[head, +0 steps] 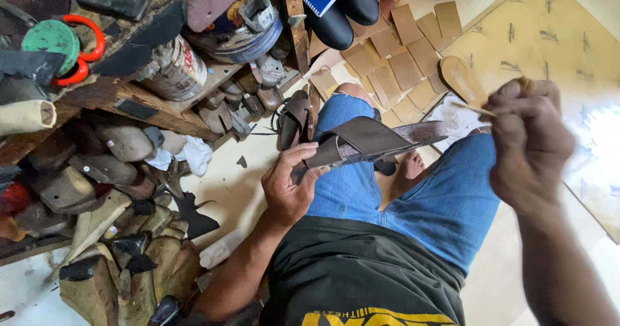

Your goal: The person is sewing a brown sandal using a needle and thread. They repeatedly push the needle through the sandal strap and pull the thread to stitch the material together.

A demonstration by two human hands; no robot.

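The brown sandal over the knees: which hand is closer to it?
Left. The left hand holds the brown sandal by its near end. The right hand is off to the sandal's right, apart from it, pinching a thin stick.

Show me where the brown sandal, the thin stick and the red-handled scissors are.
brown sandal (365, 138): head view, on its wide strap.
thin stick (475, 109): head view, on its bare shaft left of the right hand.
red-handled scissors (90, 42): head view, on one handle loop.

Floor (258, 190), cream: tan leather pieces (400, 54) at 12 o'clock; large tan sheets (555, 35) at 2; black shoes (342, 16) at 12; wooden shoe forms (123, 261) piled at 8; white bottle (219, 248) at 7.
Wooden shelf (161, 106), 10 o'clock: tin can (177, 71).
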